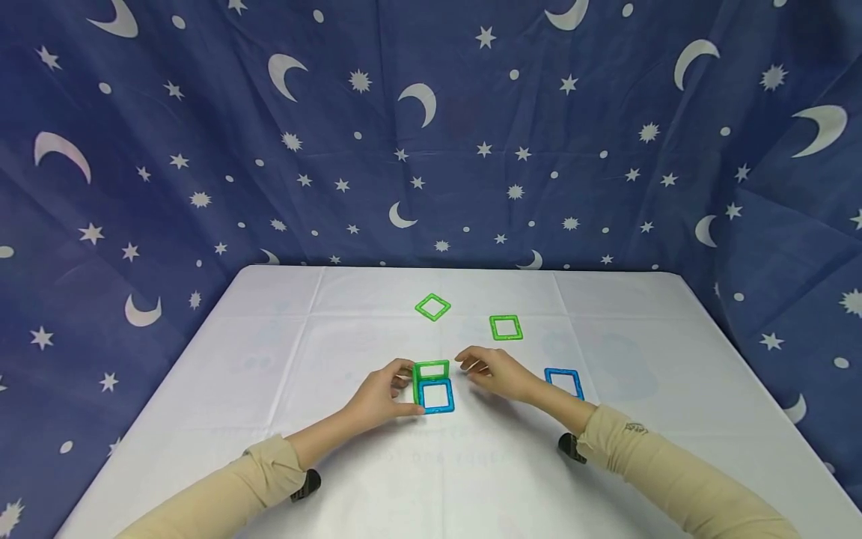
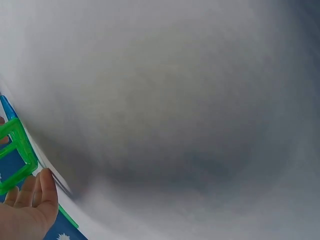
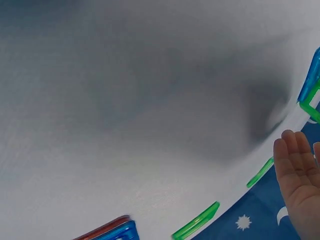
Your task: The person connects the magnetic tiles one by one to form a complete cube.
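Between the hands, in the head view, stand joined square frame tiles that look like magnetic building tiles. A blue square tile (image 1: 437, 409) lies flat, a green tile (image 1: 433, 364) rises along its back edge, and another green tile (image 2: 31, 162) stands along its left edge. My left hand (image 1: 380, 397) holds that left green tile, fingers at its far end and thumb at the near corner by the blue tile. To the right of the joined tiles is my right hand (image 1: 501, 374), its fingers relaxed and apart from them, holding nothing.
Further back on the white-covered table (image 1: 364, 299) lie a green tile (image 1: 433, 319) turned like a diamond and another green square tile (image 1: 506, 337). A blue tile (image 1: 563, 370) lies by the right forearm. A blue star-and-moon cloth (image 1: 465, 209) hangs behind.
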Demonstrator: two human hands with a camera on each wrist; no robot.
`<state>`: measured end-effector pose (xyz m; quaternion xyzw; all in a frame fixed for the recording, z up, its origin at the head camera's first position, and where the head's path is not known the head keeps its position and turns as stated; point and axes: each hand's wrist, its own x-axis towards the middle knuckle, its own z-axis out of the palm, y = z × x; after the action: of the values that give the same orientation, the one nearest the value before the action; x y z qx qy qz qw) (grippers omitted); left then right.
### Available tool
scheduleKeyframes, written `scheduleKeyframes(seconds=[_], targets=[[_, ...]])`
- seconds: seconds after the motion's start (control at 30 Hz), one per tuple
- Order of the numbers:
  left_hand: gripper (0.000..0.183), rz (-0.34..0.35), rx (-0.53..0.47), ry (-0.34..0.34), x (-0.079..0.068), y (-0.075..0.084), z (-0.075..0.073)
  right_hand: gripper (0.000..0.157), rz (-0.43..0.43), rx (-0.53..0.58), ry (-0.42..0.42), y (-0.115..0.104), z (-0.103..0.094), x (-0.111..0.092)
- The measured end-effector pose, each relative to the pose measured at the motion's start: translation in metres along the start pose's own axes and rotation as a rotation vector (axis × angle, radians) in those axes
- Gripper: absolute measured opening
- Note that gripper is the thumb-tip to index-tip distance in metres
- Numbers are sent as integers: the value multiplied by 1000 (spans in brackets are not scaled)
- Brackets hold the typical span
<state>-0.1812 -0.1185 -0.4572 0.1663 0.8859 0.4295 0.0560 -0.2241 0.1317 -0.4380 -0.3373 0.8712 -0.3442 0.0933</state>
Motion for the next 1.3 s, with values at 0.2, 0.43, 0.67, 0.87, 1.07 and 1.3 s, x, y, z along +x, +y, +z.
scheduleKeyframes(seconds=[0.2,0.43,0.67,0.87,1.07,1.3], targets=[[67,-16,13,16,2,-4,-6,29,26,-22,13,8,-6,1],[68,-22,16,17,3,-7,-13,31,54,-34,45,16,-15,4],[74,-7,6,-40,4,-10,-18,34,94,-120,72,25,-26,10],[87,-18,37,-121,8,-13,-20,44,144,-227,43,39,-38,20],[87,0,103,-130,10,-16,-19,61,237,-321,-22,51,-47,32],[83,8,113,-107,12,-16,-19,71,349,-311,-74,66,-52,38]])
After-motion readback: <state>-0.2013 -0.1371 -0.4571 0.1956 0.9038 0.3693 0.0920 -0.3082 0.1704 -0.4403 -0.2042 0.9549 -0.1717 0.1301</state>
